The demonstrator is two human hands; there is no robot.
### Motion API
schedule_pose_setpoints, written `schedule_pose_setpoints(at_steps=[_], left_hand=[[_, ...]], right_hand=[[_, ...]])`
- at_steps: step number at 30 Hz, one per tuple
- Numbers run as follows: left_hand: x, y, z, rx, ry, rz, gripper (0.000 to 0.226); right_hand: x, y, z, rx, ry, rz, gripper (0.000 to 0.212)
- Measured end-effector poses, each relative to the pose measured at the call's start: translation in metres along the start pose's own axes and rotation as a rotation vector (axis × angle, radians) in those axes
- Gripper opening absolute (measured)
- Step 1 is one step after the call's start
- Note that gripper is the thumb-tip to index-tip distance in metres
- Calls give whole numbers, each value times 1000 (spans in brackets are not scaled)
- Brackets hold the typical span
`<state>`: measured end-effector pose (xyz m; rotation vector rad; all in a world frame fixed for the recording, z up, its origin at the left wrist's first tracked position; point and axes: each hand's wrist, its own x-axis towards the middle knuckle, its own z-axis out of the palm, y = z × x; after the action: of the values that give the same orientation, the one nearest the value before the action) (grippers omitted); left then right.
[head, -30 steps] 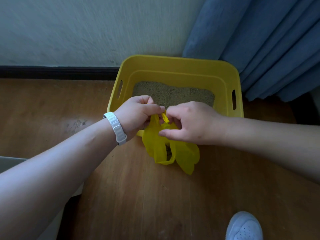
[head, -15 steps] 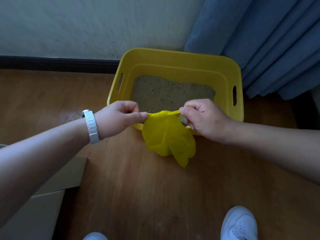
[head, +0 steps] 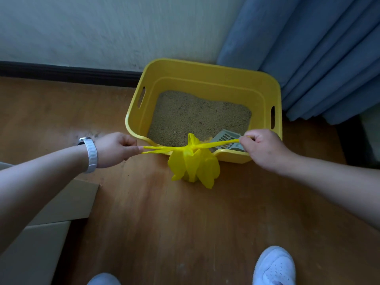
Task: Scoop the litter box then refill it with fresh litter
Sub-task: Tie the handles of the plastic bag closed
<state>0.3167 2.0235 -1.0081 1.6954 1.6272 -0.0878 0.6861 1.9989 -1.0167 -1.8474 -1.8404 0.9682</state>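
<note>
Where wood floor [head: 164,233] meets wall [head: 102,27], litter box [head: 205,79] (curtain [head: 318,58] beside).

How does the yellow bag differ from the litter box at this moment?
The yellow bag is soft, crumpled and knotted shut; the litter box is rigid and open-topped. The bag is far smaller than the box. The left hand and right hand pull the bag's handles; the box sits unheld. Both are yellow.
</note>
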Motion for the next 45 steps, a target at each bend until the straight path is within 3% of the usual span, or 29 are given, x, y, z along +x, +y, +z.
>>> schedule_pose_setpoints(at_steps=[4,8,12,14,18,21,29,33,38,45], left_hand=[[-2,33,-15,-129,144,69,38],[-5,75,-21,-461,202,194,43],[-5,108,-11,-673,236,264,13],[-6,117,-6,-710,211,315,2],[-9,122,2,-726,137,379,25],[-5,123,4,-606,197,383,30],[13,121,5,-531,195,288,11],[20,122,1,-597,189,252,13],[9,144,-1,-697,184,282,19],[-41,193,-57,-833,119,225,21]], right_hand=[[10,-19,-5,-47,59,-182,42],[19,-53,-3,-63,77,-433,31],[24,-79,4,-47,54,-538,23],[24,-87,5,28,39,-501,16],[26,-96,7,194,-70,-378,6],[30,-100,6,329,-90,-320,3],[43,-91,13,472,-127,-203,8],[45,-67,19,253,-100,-286,15],[29,-39,26,-95,-294,-332,57],[-25,-87,1,56,-256,-110,68]])
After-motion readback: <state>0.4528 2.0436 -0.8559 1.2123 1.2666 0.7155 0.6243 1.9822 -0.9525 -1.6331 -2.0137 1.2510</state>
